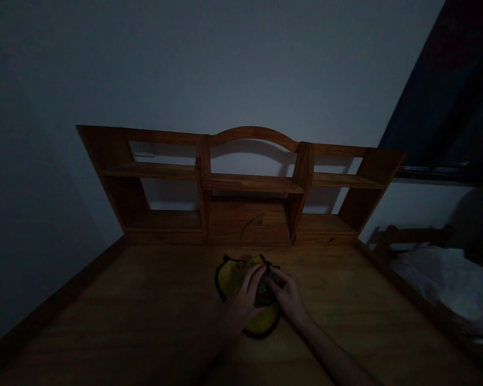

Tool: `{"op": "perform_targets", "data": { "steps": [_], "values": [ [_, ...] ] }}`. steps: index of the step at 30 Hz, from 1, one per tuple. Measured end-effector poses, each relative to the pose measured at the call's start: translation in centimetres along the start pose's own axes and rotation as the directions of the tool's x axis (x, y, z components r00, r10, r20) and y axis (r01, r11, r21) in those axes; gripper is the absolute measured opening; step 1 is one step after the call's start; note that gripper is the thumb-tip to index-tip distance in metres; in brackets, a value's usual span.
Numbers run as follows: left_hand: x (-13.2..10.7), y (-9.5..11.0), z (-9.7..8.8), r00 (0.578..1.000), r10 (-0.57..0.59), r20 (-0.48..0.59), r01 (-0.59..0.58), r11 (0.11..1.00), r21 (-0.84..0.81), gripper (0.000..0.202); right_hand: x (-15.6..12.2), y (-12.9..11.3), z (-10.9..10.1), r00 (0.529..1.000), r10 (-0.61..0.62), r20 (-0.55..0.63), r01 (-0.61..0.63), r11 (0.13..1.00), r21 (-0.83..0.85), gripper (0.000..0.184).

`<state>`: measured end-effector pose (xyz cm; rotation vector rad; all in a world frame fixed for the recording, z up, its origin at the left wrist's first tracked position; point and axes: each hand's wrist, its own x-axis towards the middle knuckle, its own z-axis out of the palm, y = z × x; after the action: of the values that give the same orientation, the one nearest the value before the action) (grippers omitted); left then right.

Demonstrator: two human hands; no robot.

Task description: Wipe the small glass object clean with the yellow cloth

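Note:
A small dark, rounded object [264, 292] with a slight shine sits between my two hands; the dim light hides its kind. My left hand [245, 300] curves around its left side, fingers closed against it. From the right, my right hand [286, 292] grips its upper right side, with thumb and fingertips bent in. Under and around the hands lies a yellow fabric piece [263, 321] with black edging, spread on the wooden desk [165, 305]. Its left lobe and its lower edge show, while the middle is covered by my hands and the object.
A wooden shelf unit [253, 184] with several compartments stands along the desk's back edge, against a pale wall [241, 64]. To the right, beyond the desk's raised side edge, are a whitish crumpled cloth or bag [446, 281] and a dark curtain [454, 86]. The room is dim.

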<state>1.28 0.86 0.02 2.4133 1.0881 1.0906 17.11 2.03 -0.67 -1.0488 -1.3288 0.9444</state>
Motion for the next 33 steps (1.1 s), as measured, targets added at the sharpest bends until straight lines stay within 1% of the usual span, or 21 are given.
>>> {"op": "perform_targets", "data": {
  "steps": [4,9,11,13,15,18,20,23,26,29,31,33],
  "values": [
    [-0.1,0.2,-0.3,0.999,0.045,0.009,-0.046,0.997,0.062,0.09,-0.2,-0.4,-0.2,1.0,-0.011,0.0,0.011,1.0,0.015,0.027],
    [-0.3,-0.1,0.1,1.0,-0.005,-0.018,0.005,1.0,0.03,0.089,-0.2,-1.2,-0.4,0.999,-0.036,0.008,0.036,0.999,-0.024,0.022],
    [-0.3,-0.4,0.2,0.999,-0.006,-0.034,0.006,1.0,0.014,0.089,-0.1,-1.3,-0.3,1.0,-0.017,0.009,0.016,1.0,0.005,0.022],
    [-0.2,-0.5,0.1,0.996,-0.002,-0.086,0.0,1.0,-0.021,0.086,0.0,-1.3,0.0,0.999,0.037,0.025,-0.039,0.994,0.103,0.023],
    [-0.1,-0.7,-0.2,0.985,0.005,-0.17,-0.016,0.998,-0.063,0.081,0.1,-1.2,0.3,0.992,0.108,0.063,-0.121,0.957,0.265,0.025],
    [0.2,-0.8,-0.4,0.952,0.008,-0.305,-0.041,0.994,-0.104,0.076,0.0,-1.3,0.9,0.965,0.199,0.171,-0.257,0.841,0.475,0.027],
    [0.3,-0.9,-0.5,0.942,0.013,-0.337,-0.045,0.995,-0.088,0.073,-0.2,-1.5,1.1,0.944,0.224,0.241,-0.322,0.781,0.535,0.027],
    [0.2,-1.0,-0.5,0.957,0.065,-0.283,-0.068,0.998,0.0,0.072,-0.4,-1.7,0.9,0.923,0.246,0.297,-0.377,0.739,0.558,0.027],
    [0.0,-0.9,-0.6,0.974,0.113,-0.195,-0.099,0.992,0.08,0.072,-0.4,-1.4,0.5,0.911,0.284,0.298,-0.409,0.703,0.582,0.023],
    [-0.1,-0.7,-0.6,0.982,0.144,-0.12,-0.128,0.983,0.131,0.074,-0.2,-0.9,0.2,0.906,0.308,0.291,-0.423,0.672,0.608,0.02],
    [-0.1,-0.6,-0.6,0.985,0.139,-0.105,-0.124,0.982,0.145,0.076,-0.2,-0.8,0.2,0.897,0.317,0.308,-0.442,0.657,0.611,0.02],
    [-0.1,-0.6,-0.6,0.986,0.121,-0.116,-0.105,0.986,0.133,0.078,-0.1,-0.8,0.2,0.89,0.32,0.326,-0.457,0.638,0.62,0.021]
  ]
}}
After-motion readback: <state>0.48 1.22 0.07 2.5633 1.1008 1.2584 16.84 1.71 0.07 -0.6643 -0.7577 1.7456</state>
